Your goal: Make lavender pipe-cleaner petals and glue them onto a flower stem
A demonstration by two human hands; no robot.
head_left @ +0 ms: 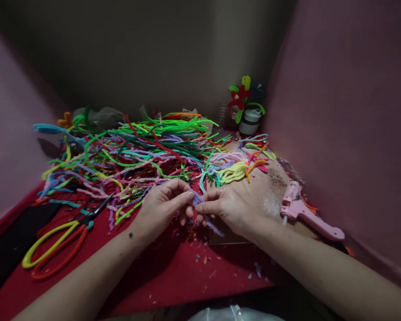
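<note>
A small purple pipe cleaner piece [198, 199] is pinched between both hands in the middle of the view, its loose tail hanging down to the right. My left hand [169, 203] grips its left side between thumb and fingers. On its right side, the thumb and fingers of my right hand [220, 206] are closed. Just behind the hands lies a big tangled pile of colourful pipe cleaners [147, 151]. A looped yellow bundle [234, 173] rests beyond my right hand on a brown board [254, 196].
Scissors with yellow and red handles [58, 249] lie at the left beside a black flat object [16, 240]. At the right rests a pink glue gun [307, 211]. A white jar [250, 121] with pipe cleaner flowers [239, 97] stands at the back. Scraps dot the red cloth [173, 276].
</note>
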